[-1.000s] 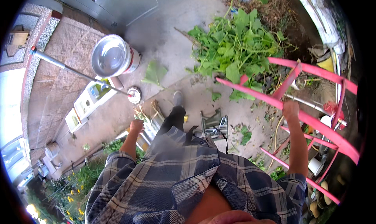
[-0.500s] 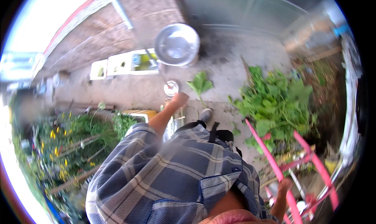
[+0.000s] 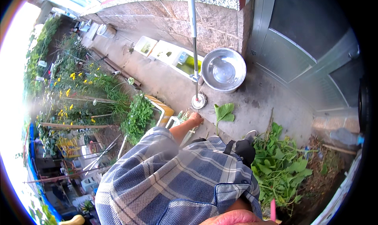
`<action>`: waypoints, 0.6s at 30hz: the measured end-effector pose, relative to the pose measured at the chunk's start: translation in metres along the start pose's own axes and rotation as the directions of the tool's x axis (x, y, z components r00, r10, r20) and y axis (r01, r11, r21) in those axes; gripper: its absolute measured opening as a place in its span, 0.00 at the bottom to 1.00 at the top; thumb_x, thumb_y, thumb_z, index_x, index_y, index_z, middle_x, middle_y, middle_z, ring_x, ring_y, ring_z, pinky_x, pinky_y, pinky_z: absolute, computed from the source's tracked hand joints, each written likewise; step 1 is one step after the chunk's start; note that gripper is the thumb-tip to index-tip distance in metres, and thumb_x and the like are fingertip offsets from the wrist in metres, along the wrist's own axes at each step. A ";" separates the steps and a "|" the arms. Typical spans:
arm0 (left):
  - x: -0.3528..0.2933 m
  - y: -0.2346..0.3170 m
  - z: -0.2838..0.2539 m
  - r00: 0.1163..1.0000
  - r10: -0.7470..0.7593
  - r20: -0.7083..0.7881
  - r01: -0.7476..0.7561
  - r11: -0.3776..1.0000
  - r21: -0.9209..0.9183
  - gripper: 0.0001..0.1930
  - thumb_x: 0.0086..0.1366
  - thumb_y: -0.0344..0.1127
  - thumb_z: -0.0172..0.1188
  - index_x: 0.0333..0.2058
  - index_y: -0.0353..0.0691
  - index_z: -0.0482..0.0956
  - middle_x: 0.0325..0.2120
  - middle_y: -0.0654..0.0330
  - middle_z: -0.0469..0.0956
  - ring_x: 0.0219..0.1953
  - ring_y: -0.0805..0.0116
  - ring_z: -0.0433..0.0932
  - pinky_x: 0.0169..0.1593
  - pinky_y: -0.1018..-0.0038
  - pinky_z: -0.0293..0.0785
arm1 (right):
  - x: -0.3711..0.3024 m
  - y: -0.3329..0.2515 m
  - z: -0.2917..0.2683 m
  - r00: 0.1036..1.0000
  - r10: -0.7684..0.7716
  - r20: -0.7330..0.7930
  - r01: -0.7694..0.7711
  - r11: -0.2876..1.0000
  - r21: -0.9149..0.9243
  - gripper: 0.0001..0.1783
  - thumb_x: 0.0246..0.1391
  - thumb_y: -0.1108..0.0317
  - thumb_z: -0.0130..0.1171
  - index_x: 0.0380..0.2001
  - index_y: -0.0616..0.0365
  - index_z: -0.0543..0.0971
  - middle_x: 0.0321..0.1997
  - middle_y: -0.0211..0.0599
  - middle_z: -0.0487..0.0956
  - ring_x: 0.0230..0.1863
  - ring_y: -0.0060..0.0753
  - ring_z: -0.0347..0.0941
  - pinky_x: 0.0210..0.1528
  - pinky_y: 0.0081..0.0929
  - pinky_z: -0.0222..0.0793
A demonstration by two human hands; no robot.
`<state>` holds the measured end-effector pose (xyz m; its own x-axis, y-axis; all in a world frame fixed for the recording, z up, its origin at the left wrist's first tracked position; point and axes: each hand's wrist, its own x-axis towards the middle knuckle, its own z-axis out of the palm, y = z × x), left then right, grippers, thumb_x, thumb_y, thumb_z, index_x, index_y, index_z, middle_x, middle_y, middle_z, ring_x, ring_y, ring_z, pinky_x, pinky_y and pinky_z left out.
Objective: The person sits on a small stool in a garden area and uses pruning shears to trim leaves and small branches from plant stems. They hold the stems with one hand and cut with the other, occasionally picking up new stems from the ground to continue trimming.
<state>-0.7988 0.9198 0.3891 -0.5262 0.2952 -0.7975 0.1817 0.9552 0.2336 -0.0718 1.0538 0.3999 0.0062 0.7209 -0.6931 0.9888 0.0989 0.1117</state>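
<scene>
My left hand [image 3: 195, 118] hangs in front of me, its fingers curled in and nothing showing in them. Just beyond it stands a long-handled mop [image 3: 194, 51] with a round head on the concrete. Below the hand is a pale, box-like thing [image 3: 188, 136], partly hidden by my arm and shirt. To the hand's right a single large green leaf [image 3: 224, 112] lies on the ground. My right hand is out of view. A heap of leafy green vines [image 3: 281, 166] lies by my feet on the right.
A round metal basin [image 3: 223, 70] stands by the stone wall [image 3: 157, 16], beside white foam boxes [image 3: 163, 52]. Flowering plants [image 3: 75, 87] fill the left, edged by a yellow-and-white box [image 3: 162, 105]. A grey door [image 3: 299, 48] is at the right. One pink pole [image 3: 273, 209] shows at the bottom.
My view has swung to the right, bringing the door and wall further into sight. My right hand, earlier at the pink metal frame, has left the picture, with most of that frame.
</scene>
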 end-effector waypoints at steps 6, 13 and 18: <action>0.042 0.027 0.019 0.948 0.316 0.028 -0.315 0.930 0.191 0.18 0.52 0.41 0.60 0.42 0.44 0.79 0.37 0.58 0.79 0.39 0.61 0.79 0.44 0.69 0.76 | 0.130 -0.050 -0.119 0.978 -0.207 0.028 0.204 0.975 0.089 0.08 0.47 0.66 0.56 0.18 0.54 0.76 0.20 0.37 0.76 0.20 0.37 0.74 0.23 0.37 0.69; -0.046 0.142 -0.020 0.973 0.152 -0.177 -0.214 0.884 -0.417 0.17 0.58 0.43 0.55 0.43 0.40 0.78 0.31 0.60 0.80 0.29 0.69 0.81 0.28 0.71 0.78 | 0.243 -0.196 -0.389 0.881 -0.390 -0.268 0.459 0.566 0.685 0.09 0.51 0.68 0.55 0.20 0.57 0.71 0.16 0.31 0.72 0.16 0.27 0.67 0.21 0.31 0.66; -0.061 0.145 -0.008 0.985 -0.002 -0.175 -0.088 0.859 -0.505 0.14 0.58 0.42 0.57 0.34 0.38 0.82 0.24 0.53 0.81 0.21 0.62 0.80 0.29 0.70 0.78 | 0.328 -0.285 -0.618 0.688 -0.208 -0.695 0.719 0.325 0.614 0.19 0.52 0.58 0.62 0.43 0.58 0.75 0.26 0.27 0.76 0.23 0.17 0.68 0.23 0.17 0.63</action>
<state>-0.7469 1.0406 0.4762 -0.6639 0.2925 -0.6882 -0.2171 0.8053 0.5517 -0.4441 1.6858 0.5803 -0.3048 0.9524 -0.0051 0.4179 0.1289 -0.8993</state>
